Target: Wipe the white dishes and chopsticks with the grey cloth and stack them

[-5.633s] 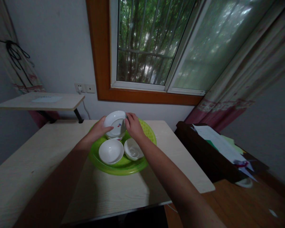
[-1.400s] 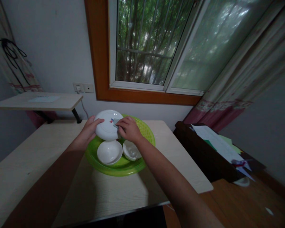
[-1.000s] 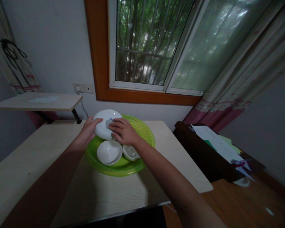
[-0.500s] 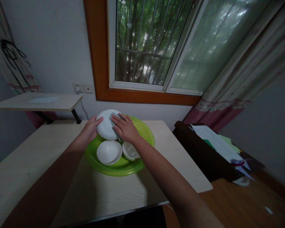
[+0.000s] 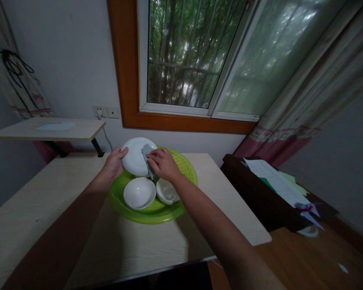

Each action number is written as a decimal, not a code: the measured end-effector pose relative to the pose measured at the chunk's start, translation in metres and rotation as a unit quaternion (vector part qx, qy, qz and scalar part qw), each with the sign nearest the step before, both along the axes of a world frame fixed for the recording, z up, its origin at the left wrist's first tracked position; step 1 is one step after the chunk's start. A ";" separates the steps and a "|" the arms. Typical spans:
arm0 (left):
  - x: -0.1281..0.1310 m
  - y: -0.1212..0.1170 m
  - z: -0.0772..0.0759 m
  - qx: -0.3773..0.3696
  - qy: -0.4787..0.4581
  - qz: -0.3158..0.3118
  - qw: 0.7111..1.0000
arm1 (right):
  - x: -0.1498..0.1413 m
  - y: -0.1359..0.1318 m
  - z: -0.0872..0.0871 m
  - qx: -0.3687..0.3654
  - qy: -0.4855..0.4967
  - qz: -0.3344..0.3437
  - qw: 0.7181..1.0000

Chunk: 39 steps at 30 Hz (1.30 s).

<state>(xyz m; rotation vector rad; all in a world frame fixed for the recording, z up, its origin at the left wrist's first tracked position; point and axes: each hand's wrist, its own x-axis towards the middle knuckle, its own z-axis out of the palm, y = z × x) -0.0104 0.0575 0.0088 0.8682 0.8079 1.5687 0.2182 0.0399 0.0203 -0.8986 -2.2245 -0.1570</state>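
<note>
My left hand (image 5: 114,163) grips the left rim of a white plate (image 5: 133,155), thumb on its face. The plate is tilted up above a round green basket (image 5: 151,219). My right hand (image 5: 163,164) is closed on a grey cloth (image 5: 149,161) that lies against the plate's right side. Below the plate, a white bowl (image 5: 139,194) sits in the basket. Beside it is a second white bowl (image 5: 167,192), partly covered by my right wrist.
The basket stands on a light wooden table (image 5: 224,201). A raised shelf (image 5: 63,135) rises at the left. To the right, a dark brown piece of furniture (image 5: 254,193) bears papers (image 5: 275,177). Behind the table is a window (image 5: 184,60).
My right hand's fingers have gone from lying flat over the cloth to pinching it. The plate has shifted slightly up and left and shows more of its face.
</note>
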 end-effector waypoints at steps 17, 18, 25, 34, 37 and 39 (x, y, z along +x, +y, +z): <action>0.007 -0.008 0.007 0.002 0.001 -0.049 0.999 | -0.010 -0.010 0.005 0.038 -0.086 0.041 0.995; 0.007 -0.009 0.007 0.002 0.007 -0.052 0.999 | -0.009 -0.009 0.005 0.036 -0.081 0.022 0.996; 0.001 -0.002 0.000 0.000 0.018 -0.006 1.000 | -0.004 0.000 0.002 0.013 -0.017 -0.099 0.995; -0.004 0.005 -0.003 -0.006 -0.010 0.042 0.999 | -0.001 -0.006 0.003 -0.008 -0.050 0.039 0.998; -0.002 0.004 -0.003 -0.002 -0.004 0.012 1.000 | -0.003 -0.008 0.003 0.002 -0.063 0.087 0.994; 0.000 0.002 -0.002 -0.002 0.005 -0.010 1.000 | -0.005 -0.009 0.003 0.011 -0.073 0.095 0.993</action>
